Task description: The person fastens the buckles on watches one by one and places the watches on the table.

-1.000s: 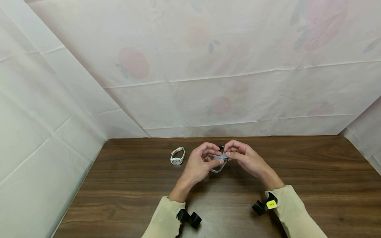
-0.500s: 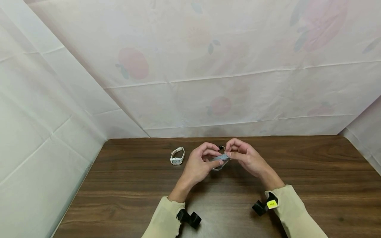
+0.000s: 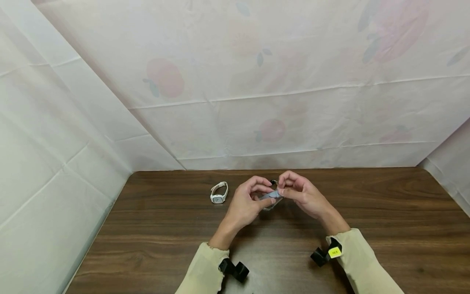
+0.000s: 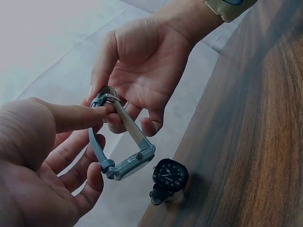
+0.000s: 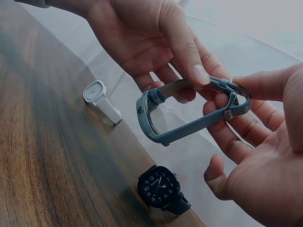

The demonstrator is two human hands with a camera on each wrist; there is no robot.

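– Grip check: our left hand (image 5: 156, 38) and right hand (image 4: 142, 52) both pinch the grey watch (image 5: 189, 111) at its buckle, above the worktop (image 3: 367, 212).
– We judge the strap looped, buckle seemingly unfinished. White watch (image 3: 218, 192) and black watch (image 5: 161, 188) lie untouched.

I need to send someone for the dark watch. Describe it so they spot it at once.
On the brown wooden table, look just behind the two hands. The black square-faced watch lies there with white numerals, unlike the white watch to the left and the grey-blue watch being held.
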